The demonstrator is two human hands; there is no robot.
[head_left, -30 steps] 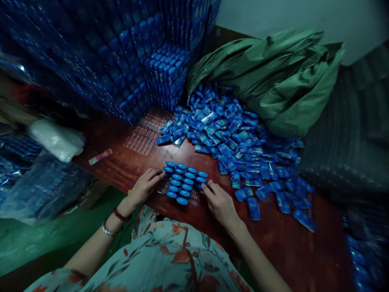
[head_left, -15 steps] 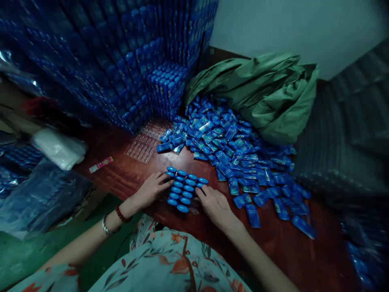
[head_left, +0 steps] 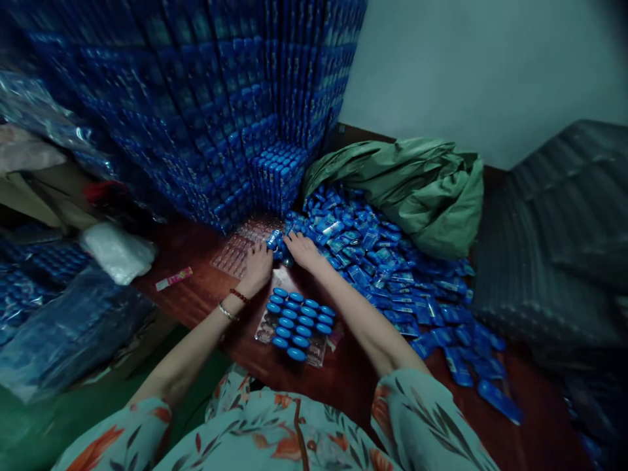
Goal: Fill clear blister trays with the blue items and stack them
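Observation:
Both hands have reached the near left edge of a heap of small flat blue containers (head_left: 360, 239) with rounded ends. My left hand (head_left: 258, 267) curls its fingers against a few blue containers (head_left: 275, 243) there. From the other side my right hand (head_left: 303, 253) closes on the same small group, so they sit between the two hands; its fingertips are partly hidden. Close to my body lies a clear plastic tray (head_left: 265, 329). In it, blue containers (head_left: 297, 325) stand upright in rows, their oval ends facing up.
Clear empty trays (head_left: 234, 252) lie left of the heap. A tall wall of filled blue packs (head_left: 196, 131) rises behind. A green sack (head_left: 417, 190) drapes over the heap's back. Dark stacked trays (head_left: 544, 242) stand right. A pink strip (head_left: 174, 279) lies on the red-brown table (head_left: 196, 297).
Both hands have left the filled tray and moved forward to the heap's left edge, onto loose containers. The tray now holds more containers in its right-hand row. The view has shifted slightly.

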